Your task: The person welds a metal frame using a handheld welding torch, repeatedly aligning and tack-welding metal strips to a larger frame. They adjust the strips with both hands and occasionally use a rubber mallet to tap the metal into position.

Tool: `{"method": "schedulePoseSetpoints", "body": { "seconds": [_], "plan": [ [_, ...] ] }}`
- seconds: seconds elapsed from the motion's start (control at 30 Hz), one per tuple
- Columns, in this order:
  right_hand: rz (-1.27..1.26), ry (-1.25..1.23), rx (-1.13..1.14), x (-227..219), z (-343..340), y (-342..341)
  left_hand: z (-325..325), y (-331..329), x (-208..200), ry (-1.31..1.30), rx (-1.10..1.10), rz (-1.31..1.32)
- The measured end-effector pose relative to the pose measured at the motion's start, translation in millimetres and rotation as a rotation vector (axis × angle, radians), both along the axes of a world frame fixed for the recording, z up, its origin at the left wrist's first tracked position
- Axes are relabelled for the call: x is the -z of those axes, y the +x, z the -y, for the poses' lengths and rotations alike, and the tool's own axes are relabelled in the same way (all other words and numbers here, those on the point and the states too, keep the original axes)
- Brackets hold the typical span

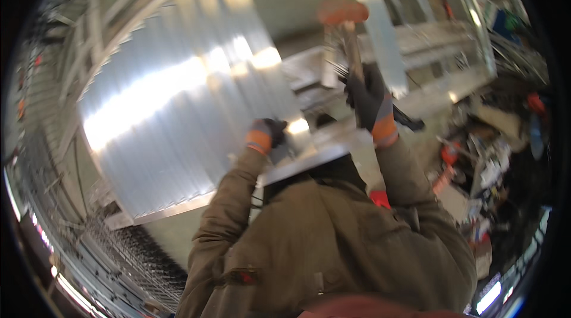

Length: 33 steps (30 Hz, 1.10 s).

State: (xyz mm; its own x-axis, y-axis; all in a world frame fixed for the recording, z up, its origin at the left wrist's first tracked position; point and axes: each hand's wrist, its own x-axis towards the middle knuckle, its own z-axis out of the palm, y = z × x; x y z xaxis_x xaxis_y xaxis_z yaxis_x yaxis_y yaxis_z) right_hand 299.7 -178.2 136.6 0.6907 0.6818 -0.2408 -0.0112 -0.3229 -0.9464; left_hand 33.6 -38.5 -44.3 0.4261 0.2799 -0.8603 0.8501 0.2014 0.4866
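Plainly, what counts is how the mallet (pixel 351 35) lies against the ribbed metal panel (pixel 172 110): its reddish head is ahead of me and to the right of the panel's right-hand edge, apart from it in this view. My right hand (pixel 370 95) is closed around the mallet's handle, whose long axis points away from me with a slight lean to the left, while the blurred head sits crosswise at the far end. My left hand (pixel 269 132) is the nearer one to the panel, at the near right part of it, fingers bunched; I cannot tell whether they pinch anything or only press. The panel fills the space to my left, its ribs running away from me and leaning left as they go. Just in front of my body runs a pale near rail (pixel 324 154), and beyond my right hand a shiny metal strip (pixel 380 27) crosses the open framework.
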Motion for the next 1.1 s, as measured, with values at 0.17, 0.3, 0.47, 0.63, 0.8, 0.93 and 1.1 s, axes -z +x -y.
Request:
{"method": "schedulePoseSetpoints", "body": {
  "seconds": [0.17,0.3,0.47,0.63,0.8,0.93,1.1],
  "plan": [
    [0.322,-0.231,0.257,37.9,108.8,170.8,2.2,0.4,-6.4,-0.113,-0.179,0.021],
    [0.266,-0.334,0.383,125.0,171.7,323.6,3.4,7.7,-15.0,-0.074,-0.242,-0.074],
    [-0.042,-0.391,0.249,225.2,243.3,468.5,4.9,11.6,-23.2,0.102,-0.041,-0.139],
    [0.097,-0.56,0.194,274.0,272.1,528.5,5.5,19.0,-41.1,-0.044,-0.309,-0.199],
    [0.881,-0.561,-0.096,194.1,212.0,443.5,8.5,24.0,-47.1,-0.032,-0.302,-0.229],
    [0.966,-0.223,-0.366,109.2,114.5,293.4,13.2,20.4,-45.7,-0.013,-0.347,-0.246],
    [0.932,-0.136,-0.858,89.5,39.5,162.2,17.2,12.2,-46.0,-0.058,-0.441,-0.178]
  ]
}}
